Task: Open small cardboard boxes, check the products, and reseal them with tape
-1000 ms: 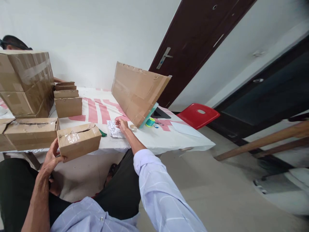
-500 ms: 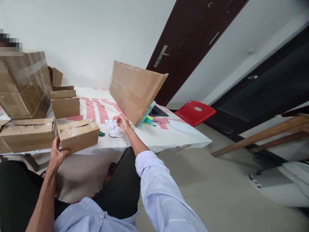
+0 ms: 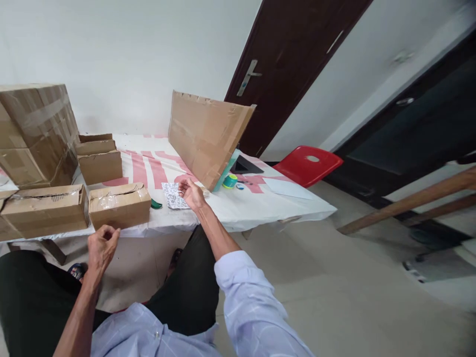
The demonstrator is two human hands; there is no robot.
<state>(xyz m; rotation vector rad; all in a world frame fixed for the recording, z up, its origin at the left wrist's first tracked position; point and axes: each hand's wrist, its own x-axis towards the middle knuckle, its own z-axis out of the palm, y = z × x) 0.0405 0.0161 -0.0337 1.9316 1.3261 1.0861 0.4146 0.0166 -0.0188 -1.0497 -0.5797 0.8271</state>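
Observation:
My left hand [image 3: 103, 248] is just below the front of a small taped cardboard box [image 3: 124, 210]. Its fingers are curled in against the thumb, and nothing shows in them. The box sits near the table's front edge, a torn slit along its taped top. My right hand [image 3: 193, 197] is over a white sheet with small dark printed marks [image 3: 171, 196]. Thumb and fingertips there are drawn together in a pinch; whatever may be between them is too small to make out. A dark green object [image 3: 156, 204] lies between the box and the sheet.
Another taped box [image 3: 46, 213] stands left of the small one. Behind are open cartons [image 3: 100, 167] and a large carton stack [image 3: 37, 134]. A big cardboard panel [image 3: 208, 136] leans beside a green-and-yellow tape roll [image 3: 230, 181]. A red chair [image 3: 308, 166] stands beyond the table [image 3: 238, 215].
My left hand has let go of the small box's left corner and moved right and down, its fingers curling in. My right hand stays over the printed sheet. The view has shifted slightly.

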